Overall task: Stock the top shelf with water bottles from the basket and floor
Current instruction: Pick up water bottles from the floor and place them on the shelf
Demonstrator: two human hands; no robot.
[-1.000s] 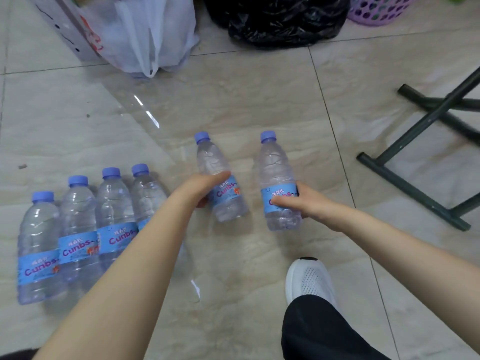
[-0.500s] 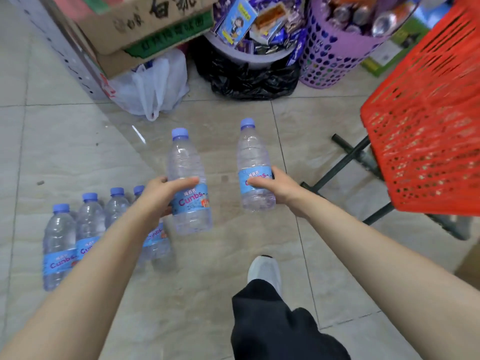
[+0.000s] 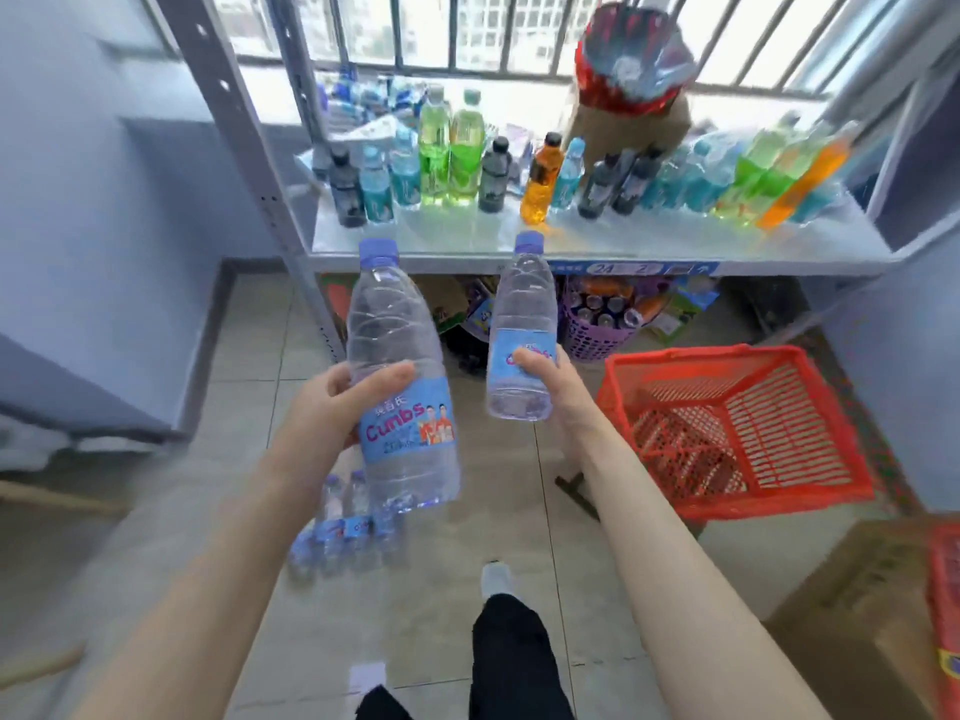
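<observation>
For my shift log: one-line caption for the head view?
Left hand and right hand each raise a water bottle toward the drink-lined shelf.

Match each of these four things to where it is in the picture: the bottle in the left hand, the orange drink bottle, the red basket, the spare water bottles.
Things:
1. bottle in the left hand
2. orange drink bottle
3. red basket
4. spare water bottles

Places:
A. standing on the floor below the arms
B. held up in front of the shelf
C. on the shelf among other drinks
D. on the right, beside the right forearm

Pairs: 1-B, 2-C, 3-D, 4-A
</observation>
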